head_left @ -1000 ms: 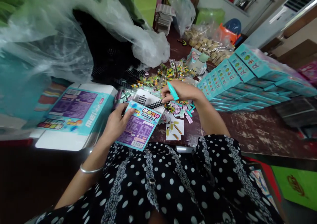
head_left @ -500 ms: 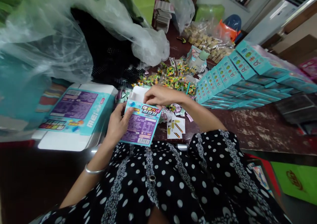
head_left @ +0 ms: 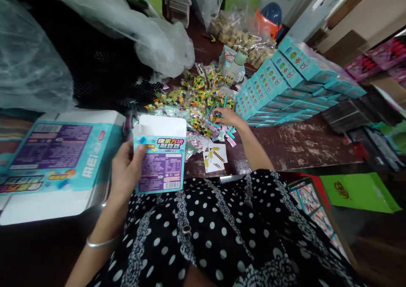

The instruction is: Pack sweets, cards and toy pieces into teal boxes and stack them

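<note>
The left hand [head_left: 125,168] grips a box [head_left: 160,162] at the tabletop's [head_left: 304,145] near edge; whether the right hand [head_left: 226,116], among packets [head_left: 205,97], grasps one, I cannot tell. A loosened grip could drop the box.

Turquoise, purple and white carton [head_left: 161,165]; black, white-dotted blouse [head_left: 207,228]; silver bangle [head_left: 99,244]

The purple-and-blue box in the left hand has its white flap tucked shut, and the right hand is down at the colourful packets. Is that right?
Not quite: the white flap isn't tucked shut. The head view shows it sticking out, open, at the top of the purple-and-blue box in the left hand. The right hand is at the colourful packets.
</note>
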`<state>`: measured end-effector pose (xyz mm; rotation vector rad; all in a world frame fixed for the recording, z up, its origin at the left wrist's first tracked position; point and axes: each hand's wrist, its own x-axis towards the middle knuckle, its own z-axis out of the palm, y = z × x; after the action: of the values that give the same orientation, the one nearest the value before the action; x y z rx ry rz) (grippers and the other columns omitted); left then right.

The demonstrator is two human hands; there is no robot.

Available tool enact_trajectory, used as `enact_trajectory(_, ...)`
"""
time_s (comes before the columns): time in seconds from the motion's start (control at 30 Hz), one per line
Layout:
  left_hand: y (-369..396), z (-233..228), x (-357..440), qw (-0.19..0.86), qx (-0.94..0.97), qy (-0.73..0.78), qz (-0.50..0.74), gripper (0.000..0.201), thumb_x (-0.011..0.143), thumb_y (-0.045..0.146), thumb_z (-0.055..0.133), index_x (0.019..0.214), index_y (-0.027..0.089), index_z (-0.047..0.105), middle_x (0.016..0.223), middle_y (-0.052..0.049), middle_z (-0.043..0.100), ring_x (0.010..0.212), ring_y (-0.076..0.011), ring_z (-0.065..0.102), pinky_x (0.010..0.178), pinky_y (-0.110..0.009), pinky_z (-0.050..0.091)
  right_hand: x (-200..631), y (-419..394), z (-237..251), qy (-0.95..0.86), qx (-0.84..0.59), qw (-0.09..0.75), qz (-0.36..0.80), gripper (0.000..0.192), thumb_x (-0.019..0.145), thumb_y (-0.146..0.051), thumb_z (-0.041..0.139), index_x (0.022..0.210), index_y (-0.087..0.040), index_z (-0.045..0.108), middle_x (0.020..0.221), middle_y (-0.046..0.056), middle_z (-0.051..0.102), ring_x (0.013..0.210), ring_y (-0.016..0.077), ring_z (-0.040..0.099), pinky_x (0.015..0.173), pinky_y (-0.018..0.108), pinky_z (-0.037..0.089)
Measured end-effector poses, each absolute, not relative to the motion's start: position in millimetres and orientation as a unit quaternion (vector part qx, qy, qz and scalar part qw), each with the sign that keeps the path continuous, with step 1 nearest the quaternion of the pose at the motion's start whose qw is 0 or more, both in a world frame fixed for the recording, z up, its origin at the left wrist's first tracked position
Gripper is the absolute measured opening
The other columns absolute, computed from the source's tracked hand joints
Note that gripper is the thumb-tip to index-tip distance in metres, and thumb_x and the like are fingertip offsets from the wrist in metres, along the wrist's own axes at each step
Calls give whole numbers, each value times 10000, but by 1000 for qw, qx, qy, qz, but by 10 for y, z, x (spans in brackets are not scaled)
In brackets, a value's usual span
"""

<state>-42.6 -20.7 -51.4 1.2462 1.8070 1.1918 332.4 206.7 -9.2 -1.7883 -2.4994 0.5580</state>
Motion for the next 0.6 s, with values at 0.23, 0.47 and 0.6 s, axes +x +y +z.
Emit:
enact_trajectory(0.23, -243, -528, -427, 318, 482, 686, 443, 537, 1000, 717, 597, 1150, 213, 706, 1107, -112, 811, 1028, -324, 769, 832, -419, 624, 3448, 2165, 47, -796, -583, 6, 162, 257, 814, -197, 889, 1061, -160, 831, 1056, 49, 835, 1005, 214, 741, 875, 263, 492)
enact_trajectory(0.47, -126, -503, -278, 330, 514, 669, 423, 537, 991, 700, 593, 1173, 207, 704, 1115, -123, 817, 1009, -323, 771, 888, -428, 630, 3269, 1878, 529, -792, -521, 253, 195, 309, 970, -368, 823, 1232, -222, 750, 1084, 38, 777, 1028, 232, 700, 963, 359, 569)
enact_trajectory(0.6, -56, -448, -113, 338, 544, 641, 422, 613, 985, 718, 588, 1234, 172, 709, 1143, -155, 818, 1038, -343, 771, 919, -453, 616, 2682, 1520, 623, -789, -471, 331, 213, 491, 1067, -466, 742, 1503, -285, 606, 1208, 37, 747, 1045, 222, 702, 922, 352, 591)
